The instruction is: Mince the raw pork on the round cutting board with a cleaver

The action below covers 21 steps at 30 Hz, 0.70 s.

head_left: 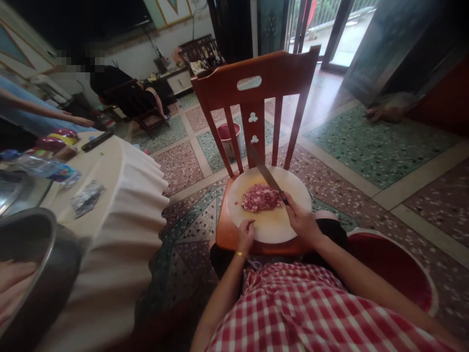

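Observation:
My right hand [302, 222] is closed around the dark handle of a kitchen knife [269, 177]. Its blade points away from me and to the left, over the far side of a pile of chopped raw meat [262, 198]. That meat lies on a round white cutting board [271, 232], which rests on the seat of a wooden chair [225, 227]. At the board's near left rim, my left hand [246, 235] has its fingers curled against the edge, apart from the meat.
Left stands a cloth-covered table [117, 195] with a metal basin [66, 254], a plastic bottle [47, 168] and a foil packet [88, 198]. A red tub [392, 269] sits right of me, a bucket [229, 134] behind the chair. Another person's arm [47, 107] reaches near the table; someone else sits beyond.

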Tool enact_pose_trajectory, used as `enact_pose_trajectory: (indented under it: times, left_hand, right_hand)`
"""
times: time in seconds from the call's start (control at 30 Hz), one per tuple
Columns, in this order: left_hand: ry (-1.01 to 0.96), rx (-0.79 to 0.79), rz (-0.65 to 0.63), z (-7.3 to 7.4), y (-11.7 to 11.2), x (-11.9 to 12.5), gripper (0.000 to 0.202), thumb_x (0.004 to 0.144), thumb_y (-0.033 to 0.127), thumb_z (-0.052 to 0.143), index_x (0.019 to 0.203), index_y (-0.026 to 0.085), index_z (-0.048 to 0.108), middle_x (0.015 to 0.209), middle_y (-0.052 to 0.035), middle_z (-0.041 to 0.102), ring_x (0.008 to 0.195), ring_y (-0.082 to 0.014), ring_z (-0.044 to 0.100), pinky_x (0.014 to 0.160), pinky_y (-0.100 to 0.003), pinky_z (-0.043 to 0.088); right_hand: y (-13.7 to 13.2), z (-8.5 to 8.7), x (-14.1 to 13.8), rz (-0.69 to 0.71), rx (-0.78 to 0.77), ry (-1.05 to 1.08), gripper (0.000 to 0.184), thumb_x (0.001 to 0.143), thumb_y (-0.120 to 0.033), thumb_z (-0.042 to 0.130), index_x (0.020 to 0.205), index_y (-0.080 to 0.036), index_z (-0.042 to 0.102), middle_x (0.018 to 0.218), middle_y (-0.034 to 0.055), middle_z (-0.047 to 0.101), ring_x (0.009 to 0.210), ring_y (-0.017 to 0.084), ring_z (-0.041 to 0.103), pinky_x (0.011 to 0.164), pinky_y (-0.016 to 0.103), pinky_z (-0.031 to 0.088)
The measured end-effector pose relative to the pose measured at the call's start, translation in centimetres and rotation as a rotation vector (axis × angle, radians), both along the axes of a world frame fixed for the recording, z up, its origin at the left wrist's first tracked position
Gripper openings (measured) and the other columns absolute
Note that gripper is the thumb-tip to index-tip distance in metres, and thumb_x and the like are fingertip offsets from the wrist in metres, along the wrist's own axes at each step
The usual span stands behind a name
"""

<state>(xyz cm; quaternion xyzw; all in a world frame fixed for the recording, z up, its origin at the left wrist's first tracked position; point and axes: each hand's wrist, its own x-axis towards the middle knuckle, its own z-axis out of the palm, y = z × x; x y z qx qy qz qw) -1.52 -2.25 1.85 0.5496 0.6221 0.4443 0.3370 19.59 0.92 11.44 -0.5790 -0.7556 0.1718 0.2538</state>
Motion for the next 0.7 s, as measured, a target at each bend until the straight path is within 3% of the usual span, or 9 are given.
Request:
enact_pose_trajectory:
  times: [0.13, 0.2, 0.33, 0.47, 0.6, 0.7]
  left_hand:
    - [-0.007, -0.027, -0.029, -0.1, -0.3, 1.0, 0.023, 0.078, 0.017, 0.041, 0.088, 0.015, 0.061, 0.086, -0.0058, 0.061, 0.081, -0.0132, 0.056, 0.077, -0.028, 0.045]
    - [-0.008, -0.025, -0.057, 0.0, -0.5, 1.4, 0.023, 0.078, 0.018, 0.041, 0.089, 0.015, 0.061, 0.086, -0.0057, 0.061, 0.081, -0.0131, 0.056, 0.077, -0.028, 0.045]
    - [-0.033, -0.043, -0.071, 0.1, -0.4, 2.1, 0.023, 0.079, 0.019, 0.041, 0.089, 0.015, 0.062, 0.087, -0.0057, 0.062, 0.080, -0.0132, 0.056, 0.077, -0.028, 0.045]
    - [-0.023, -0.057, -0.101, -0.1, -0.4, 2.5, 0.024, 0.078, 0.018, 0.042, 0.088, 0.015, 0.063, 0.084, -0.0057, 0.063, 0.080, -0.0136, 0.057, 0.077, -0.028, 0.045]
    - [-0.016, -0.074, -0.100, -0.5, -0.5, 2.4, 0.024, 0.078, 0.018, 0.042, 0.089, 0.015, 0.063, 0.086, -0.0060, 0.063, 0.080, -0.0138, 0.057, 0.078, -0.029, 0.045]
    - [-0.024, -0.102, -0.081, -0.9, -0.5, 2.2, 0.024, 0.079, 0.020, 0.042, 0.089, 0.015, 0.062, 0.086, -0.0059, 0.063, 0.081, -0.0137, 0.057, 0.077, -0.029, 0.045]
  right_hand:
    - [0.4, -1.2, 0.1, 0.021, -0.257, -0.146, 0.043, 0.091, -0.024, 0.035, 0.134, -0.021, 0.034, 0.106, 0.0086, 0.059, 0.080, 0.026, 0.061, 0.072, 0.036, 0.049]
    - [0.6, -0.9, 0.4, 0.020, -0.238, -0.117, 0.043, 0.092, -0.026, 0.034, 0.134, -0.023, 0.034, 0.104, 0.0079, 0.061, 0.085, 0.027, 0.060, 0.074, 0.036, 0.049]
    - [0.4, -0.5, 0.9, 0.015, -0.055, 0.005, 0.046, 0.093, -0.028, 0.030, 0.138, -0.022, 0.025, 0.118, 0.0085, 0.052, 0.096, 0.025, 0.056, 0.080, 0.034, 0.046]
    - [0.5, -2.9, 1.2, -0.001, -0.273, -0.058, 0.044, 0.090, -0.026, 0.033, 0.134, -0.023, 0.034, 0.094, 0.0076, 0.064, 0.078, 0.025, 0.061, 0.072, 0.035, 0.048]
    - [-0.1, -3.9, 2.6, -0.006, -0.259, 0.280, 0.044, 0.090, -0.034, 0.033, 0.131, -0.021, 0.040, 0.090, 0.0062, 0.063, 0.080, 0.022, 0.060, 0.069, 0.030, 0.048]
    - [-2.2, -4.0, 4.1, -0.146, -0.363, 0.618, 0.054, 0.088, -0.043, 0.035, 0.135, -0.016, 0.032, 0.062, 0.0001, 0.056, 0.047, 0.016, 0.053, 0.042, 0.023, 0.043]
